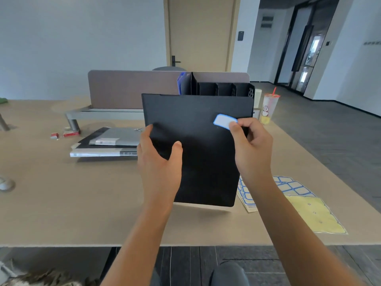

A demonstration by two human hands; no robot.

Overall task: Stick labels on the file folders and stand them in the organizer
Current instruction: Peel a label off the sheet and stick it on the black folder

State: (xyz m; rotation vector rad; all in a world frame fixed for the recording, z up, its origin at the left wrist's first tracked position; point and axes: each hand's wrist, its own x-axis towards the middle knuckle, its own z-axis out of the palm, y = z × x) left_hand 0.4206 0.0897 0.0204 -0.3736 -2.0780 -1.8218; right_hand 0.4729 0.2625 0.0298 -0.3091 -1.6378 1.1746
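Folder (198, 149), black, is held tilted up off the desk (61, 203) at centre, long axis running 6 to 12 o'clock, top edge away; the left hand (158, 162) grips its left edge, thumb on the face; the right hand (250, 145) pinches a blue-edged label (223, 121) at the upper right, seemingly not yet pressed flat; label sheets (292, 186) lie at 4 o'clock; beyond, at 12, the organizer (224, 89) holds a blue folder (181, 82), so more stacked folders (107, 145) at 9 likely remain.

Black folder (198, 145) upright; blue-edged white label (223, 121) at its upper right.
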